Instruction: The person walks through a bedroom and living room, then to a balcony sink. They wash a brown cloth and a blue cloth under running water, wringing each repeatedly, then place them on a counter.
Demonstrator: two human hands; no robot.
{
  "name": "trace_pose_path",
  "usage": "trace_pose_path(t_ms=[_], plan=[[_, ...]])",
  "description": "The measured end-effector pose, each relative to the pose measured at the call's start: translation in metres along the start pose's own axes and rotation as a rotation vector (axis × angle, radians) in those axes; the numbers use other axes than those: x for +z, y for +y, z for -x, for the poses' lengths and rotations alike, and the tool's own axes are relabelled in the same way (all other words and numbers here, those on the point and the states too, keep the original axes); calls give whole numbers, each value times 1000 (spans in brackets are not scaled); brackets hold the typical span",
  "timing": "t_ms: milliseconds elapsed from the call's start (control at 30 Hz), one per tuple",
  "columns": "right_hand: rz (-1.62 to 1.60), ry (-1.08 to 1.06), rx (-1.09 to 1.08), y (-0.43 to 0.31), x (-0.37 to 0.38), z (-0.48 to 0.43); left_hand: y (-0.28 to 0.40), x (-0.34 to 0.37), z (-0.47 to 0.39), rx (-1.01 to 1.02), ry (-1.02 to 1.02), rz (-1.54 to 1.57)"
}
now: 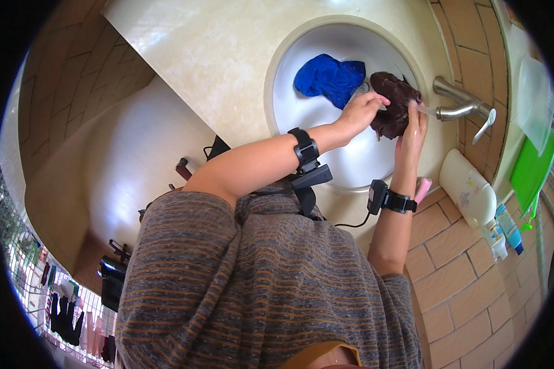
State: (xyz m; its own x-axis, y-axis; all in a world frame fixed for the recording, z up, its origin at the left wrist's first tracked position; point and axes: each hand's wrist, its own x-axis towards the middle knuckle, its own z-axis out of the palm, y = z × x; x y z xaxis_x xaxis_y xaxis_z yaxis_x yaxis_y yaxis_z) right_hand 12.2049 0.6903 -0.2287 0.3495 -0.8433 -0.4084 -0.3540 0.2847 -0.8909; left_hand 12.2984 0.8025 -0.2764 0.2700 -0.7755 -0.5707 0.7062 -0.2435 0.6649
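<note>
A wet dark brown cloth [390, 87] is held over the right part of a round white washbasin [300, 143]. My right hand [412, 127] grips its right edge, the fingers in the water stream from the metal tap [461, 108]. My left hand [362, 113] has bent fingers at the cloth's left side; whether they pinch it is hard to tell. To the left in the basin lies a crumpled wet blue cloth [328, 78], apart from the brown one and close to my left hand. Both wrists wear black straps with small devices.
A cream countertop [203, 60] surrounds the basin. Right of it are a large white bottle [468, 189], a blue tube [509, 228], a pink object [423, 189] and a green board [533, 170] near the tiled wall [473, 64]. A cable hangs from the right wrist device [377, 196].
</note>
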Motion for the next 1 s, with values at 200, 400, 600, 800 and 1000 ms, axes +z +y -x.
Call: trace_pose_path(t_ms=[200,400,600,800,1000], plan=[[213,11,-173,-6,-6,19,13,21,-13,-60,-82,86],[-92,71,-76,-14,-26,8,18,25,-18,87,-10,175],[-610,-28,392,-13,-35,-3,20,19,-25,133,-46,246],[-627,-203,687,12,-31,-1,22,17,-24,168,-160,-129],[-765,-396,788,13,-35,5,26,14,-16,154,-170,-20]])
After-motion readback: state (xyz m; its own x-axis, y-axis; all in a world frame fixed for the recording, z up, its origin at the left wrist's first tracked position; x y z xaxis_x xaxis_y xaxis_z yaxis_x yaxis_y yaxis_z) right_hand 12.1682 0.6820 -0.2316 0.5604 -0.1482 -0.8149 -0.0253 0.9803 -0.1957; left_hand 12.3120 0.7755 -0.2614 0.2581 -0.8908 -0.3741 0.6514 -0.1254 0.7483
